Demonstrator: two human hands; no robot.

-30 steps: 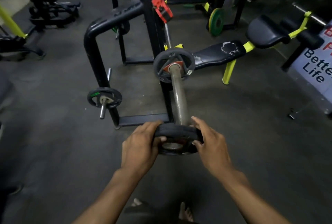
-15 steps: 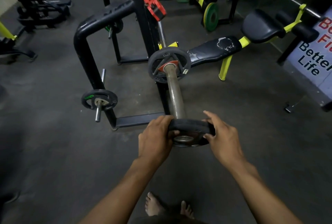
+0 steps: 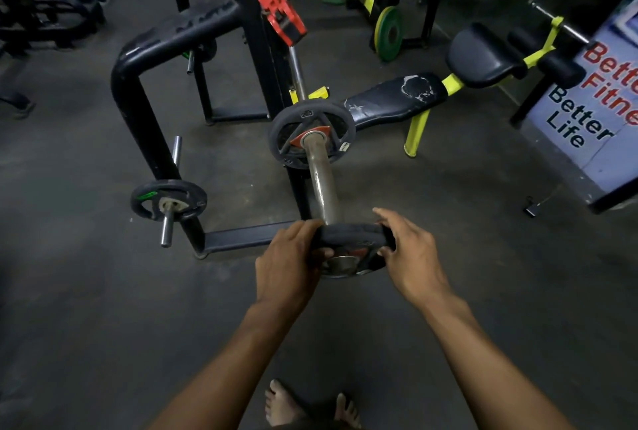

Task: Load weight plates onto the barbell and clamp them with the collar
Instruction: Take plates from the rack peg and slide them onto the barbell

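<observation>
Barbell [image 3: 319, 184] sleeve points toward the camera; hands grip plate [image 3: 355, 243]

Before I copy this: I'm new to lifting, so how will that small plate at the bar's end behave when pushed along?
The small plate is probably dense and rigid; both hands, left hand and right hand, grip its rim. It should slide along the smooth steel barbell sleeve, though tilting may bind it.

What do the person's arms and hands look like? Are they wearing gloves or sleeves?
No gloves and no sleeves in view. Both forearms are bare right up to the picture's edge. The left hand and right hand are bare too, with no rings, watch or wristbands that I can see. The feet below are bare as well.
</observation>
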